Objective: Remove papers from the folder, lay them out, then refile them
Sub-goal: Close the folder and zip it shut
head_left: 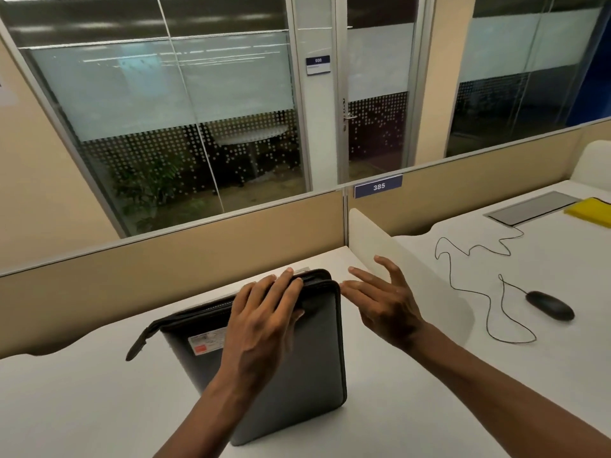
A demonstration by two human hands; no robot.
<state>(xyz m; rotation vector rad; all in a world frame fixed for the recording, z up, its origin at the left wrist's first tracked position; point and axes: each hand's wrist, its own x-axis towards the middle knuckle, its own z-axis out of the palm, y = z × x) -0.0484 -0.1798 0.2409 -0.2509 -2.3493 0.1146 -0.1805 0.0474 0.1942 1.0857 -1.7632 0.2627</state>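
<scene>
A black zippered folder [307, 368] lies flat and closed on the white desk [82, 401], with a white and red label near its far left corner. My left hand [264, 319] rests flat on its cover, fingers straight and reaching the far edge. My right hand [383, 299] hovers just right of the folder's far right corner, fingers spread, fingertips close to the zipper edge, holding nothing. No papers are visible; the folder's inside is hidden.
A beige partition [165, 259] runs along the desk's far edge. A white divider [373, 239] stands just right of the folder. Beyond it lie a black mouse [549, 305] with its cable, a grey panel [532, 208] and a yellow item [591, 209].
</scene>
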